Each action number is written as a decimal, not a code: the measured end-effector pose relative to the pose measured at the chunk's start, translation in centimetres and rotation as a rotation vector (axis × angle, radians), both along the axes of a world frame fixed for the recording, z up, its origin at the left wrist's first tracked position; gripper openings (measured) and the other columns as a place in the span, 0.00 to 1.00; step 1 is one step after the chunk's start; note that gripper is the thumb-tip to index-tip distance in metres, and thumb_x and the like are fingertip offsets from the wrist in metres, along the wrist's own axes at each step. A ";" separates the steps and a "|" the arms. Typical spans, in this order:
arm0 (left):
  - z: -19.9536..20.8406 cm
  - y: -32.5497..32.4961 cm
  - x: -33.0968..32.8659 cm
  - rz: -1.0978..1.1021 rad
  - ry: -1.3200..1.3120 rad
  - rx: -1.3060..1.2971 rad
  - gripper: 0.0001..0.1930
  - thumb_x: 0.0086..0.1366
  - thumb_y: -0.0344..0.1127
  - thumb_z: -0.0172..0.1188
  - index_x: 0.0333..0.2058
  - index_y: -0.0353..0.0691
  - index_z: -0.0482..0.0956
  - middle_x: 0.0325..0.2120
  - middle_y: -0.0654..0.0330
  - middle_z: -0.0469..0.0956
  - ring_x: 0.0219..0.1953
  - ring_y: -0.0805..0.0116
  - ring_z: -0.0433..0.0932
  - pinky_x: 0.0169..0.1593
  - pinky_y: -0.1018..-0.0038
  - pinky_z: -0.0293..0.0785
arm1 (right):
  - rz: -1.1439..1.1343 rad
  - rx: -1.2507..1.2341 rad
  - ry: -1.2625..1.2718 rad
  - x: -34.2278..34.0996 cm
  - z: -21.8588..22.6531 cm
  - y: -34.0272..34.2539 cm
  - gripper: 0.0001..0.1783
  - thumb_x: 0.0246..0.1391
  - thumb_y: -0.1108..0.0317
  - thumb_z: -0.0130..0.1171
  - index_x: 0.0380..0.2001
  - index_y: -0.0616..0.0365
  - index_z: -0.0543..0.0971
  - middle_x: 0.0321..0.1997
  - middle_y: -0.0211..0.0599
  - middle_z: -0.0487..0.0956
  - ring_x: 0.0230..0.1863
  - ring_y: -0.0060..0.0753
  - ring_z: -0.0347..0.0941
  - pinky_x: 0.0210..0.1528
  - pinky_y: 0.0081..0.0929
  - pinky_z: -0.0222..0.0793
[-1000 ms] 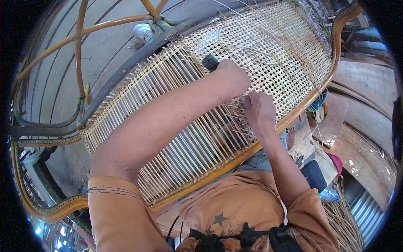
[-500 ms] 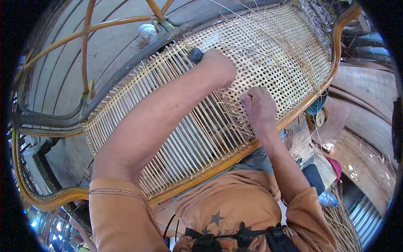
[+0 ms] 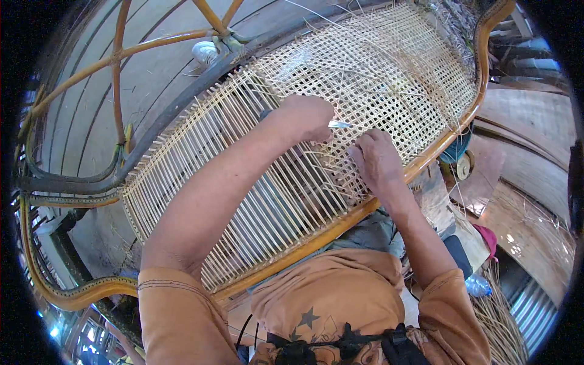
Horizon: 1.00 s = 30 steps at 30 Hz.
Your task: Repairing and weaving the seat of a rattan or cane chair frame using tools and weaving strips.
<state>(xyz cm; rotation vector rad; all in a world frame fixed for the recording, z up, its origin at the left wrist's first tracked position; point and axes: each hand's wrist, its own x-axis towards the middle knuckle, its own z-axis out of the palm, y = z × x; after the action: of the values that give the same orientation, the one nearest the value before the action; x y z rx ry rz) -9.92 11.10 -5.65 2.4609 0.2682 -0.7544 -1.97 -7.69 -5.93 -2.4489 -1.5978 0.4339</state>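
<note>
The cane panel is lying aslant across the middle of the view, just in front of the person's orange-brown shirt, and a glossy amber frame rail is running along its near edge. Its left part is showing only pale parallel strands, w/ dark gaps b/w them; its right part is forming a close lattice w/ small regular holes. At the boundary the weave is looking uneven, w/ short ends sticking out, esp. next to the R hand. Thin loose strands are lying over the upper right part.

The L hand is gripping a knife, w/ its bright blade pointing to the right and its dark handle end showing behind the wrist. The R hand is resting on the lattice w/ bent fingers; I cannot tell if it is pinching a strand, b/c the fingers are covering this spot.

Re. writing: the shirt is carrying a dark star print and, beside it, an outlined figure; the tiny marks under it are looking too small for sure reading.
</note>
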 end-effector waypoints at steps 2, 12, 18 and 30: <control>0.0 0.2 0.1 0.012 0.010 -0.024 0.14 0.50 0.42 0.58 0.31 0.39 0.81 0.29 0.54 0.80 0.34 0.57 0.79 0.37 0.63 0.74 | -0.030 -0.014 0.128 -0.1 1.3 0.3 0.07 0.46 0.66 0.60 0.25 0.57 0.77 0.32 0.40 0.72 0.38 0.44 0.68 0.40 0.36 0.68; 0.2 0.0 0.0 -0.026 0.024 -0.008 0.15 0.51 0.43 0.57 0.30 0.38 0.81 0.27 0.53 0.80 0.32 0.55 0.79 0.37 0.62 0.75 | -0.087 -0.063 0.488 1.8 1.2 0.7 0.05 0.46 0.73 0.59 0.24 0.63 0.75 0.30 0.43 0.71 0.32 0.40 0.69 0.34 0.30 0.65; -1.1 0.2 0.0 -0.109 -0.023 -0.080 0.13 0.51 0.41 0.55 0.27 0.36 0.79 0.22 0.48 0.77 0.28 0.50 0.78 0.33 0.59 0.73 | -0.068 0.095 0.281 1.1 -0.5 0.5 0.05 0.45 0.72 0.55 0.23 0.63 0.73 0.32 0.47 0.72 0.33 0.49 0.70 0.36 0.38 0.69; 1.1 2.4 0.0 -0.170 0.101 0.050 0.12 0.48 0.37 0.54 0.26 0.35 0.80 0.23 0.50 0.78 0.27 0.52 0.78 0.31 0.61 0.73 | -0.086 -0.031 0.191 0.7 0.0 1.2 0.07 0.47 0.69 0.58 0.25 0.63 0.74 0.33 0.45 0.73 0.38 0.48 0.70 0.41 0.40 0.68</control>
<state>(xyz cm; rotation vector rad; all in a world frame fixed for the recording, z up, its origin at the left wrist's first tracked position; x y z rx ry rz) -9.89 13.48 -4.51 2.5196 0.1170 -0.9569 -1.24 -6.52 -5.90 -2.4049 -1.4141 0.6614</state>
